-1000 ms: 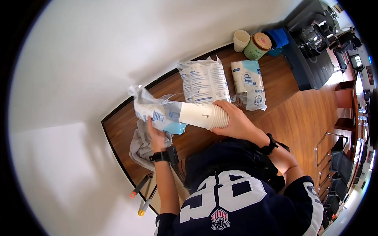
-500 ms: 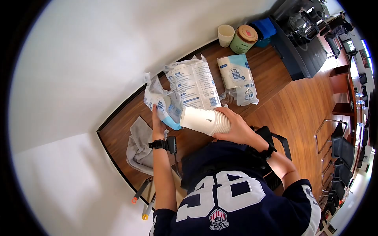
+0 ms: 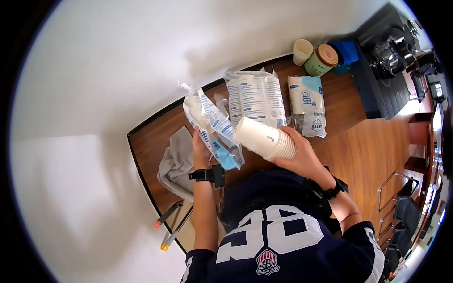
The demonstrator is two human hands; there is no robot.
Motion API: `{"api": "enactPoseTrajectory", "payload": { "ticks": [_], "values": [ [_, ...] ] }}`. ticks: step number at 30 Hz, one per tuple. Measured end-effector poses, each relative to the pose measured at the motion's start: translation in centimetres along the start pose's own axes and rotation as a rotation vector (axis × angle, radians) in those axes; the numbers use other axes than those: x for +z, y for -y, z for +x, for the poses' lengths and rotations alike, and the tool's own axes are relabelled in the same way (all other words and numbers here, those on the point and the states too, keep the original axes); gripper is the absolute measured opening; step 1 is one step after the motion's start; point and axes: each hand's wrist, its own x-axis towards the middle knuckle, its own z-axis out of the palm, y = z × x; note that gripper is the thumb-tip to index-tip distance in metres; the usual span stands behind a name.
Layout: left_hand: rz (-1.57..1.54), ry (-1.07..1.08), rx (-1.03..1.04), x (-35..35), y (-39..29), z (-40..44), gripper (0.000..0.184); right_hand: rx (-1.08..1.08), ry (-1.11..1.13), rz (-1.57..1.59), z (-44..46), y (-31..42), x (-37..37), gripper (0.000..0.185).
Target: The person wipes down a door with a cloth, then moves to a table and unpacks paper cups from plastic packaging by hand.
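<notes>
My right hand [image 3: 304, 158] is wrapped round the base end of a nested stack of white paper cups [image 3: 262, 137], which lies tilted with its open mouth toward the upper left. My left hand [image 3: 200, 147] grips a clear plastic bag [image 3: 219, 125] with blue print; pale cups show through its upper part. The fingers of that hand are partly hidden behind the plastic. Just beyond the stack lies a larger printed pack of cups [image 3: 257, 96]. To its right is another wrapped pack of cups [image 3: 306, 96] with a blue label.
Against the wall stand a single paper cup [image 3: 302, 52] and a green canister [image 3: 322, 60] with a wooden lid. A black coffee machine [image 3: 384, 70] is at the right end of the wooden counter [image 3: 347, 101]. A grey cloth [image 3: 178, 162] lies at the left.
The bag in my left hand has turned and stretched out, its printed side now showing. The cup stack stays in my right hand, tilted more steeply. The view has shifted.
</notes>
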Motion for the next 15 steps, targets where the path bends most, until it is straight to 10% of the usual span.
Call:
{"api": "enactPoseTrajectory", "payload": {
  "ticks": [15],
  "values": [
    [0.092,0.031,0.23,1.2,-2.1,-2.9,0.07,0.014,0.147,-0.147,-0.2,1.5,1.0,0.07]
  ]
}}
